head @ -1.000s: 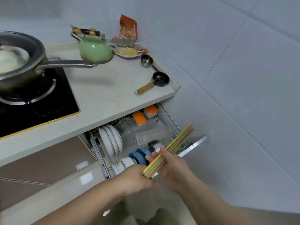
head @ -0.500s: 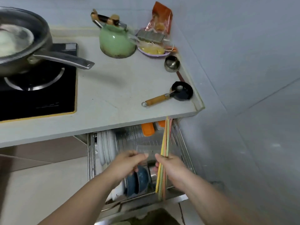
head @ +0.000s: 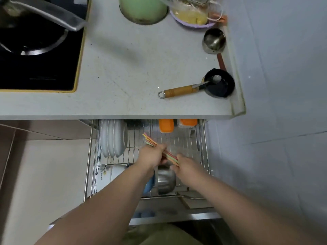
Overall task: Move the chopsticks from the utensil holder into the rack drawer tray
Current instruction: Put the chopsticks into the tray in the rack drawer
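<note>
Beneath a grey kitchen counter (head: 123,68), over the open wire drawer (head: 177,140), your left hand (head: 152,155) and right hand (head: 185,166) pinch the chopsticks (head: 150,140) together: light, stiff, probably slippery, so grip mid-bundle and keep them level.

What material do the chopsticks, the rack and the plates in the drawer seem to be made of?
Chopsticks: probably plastic or coated, given matte pastel orange, green and pink colours.
Rack: metal, likely stainless steel, seen as thin shiny silver wires.
Plates: probably glazed ceramic, white and glossy; plastic is possible.
</note>
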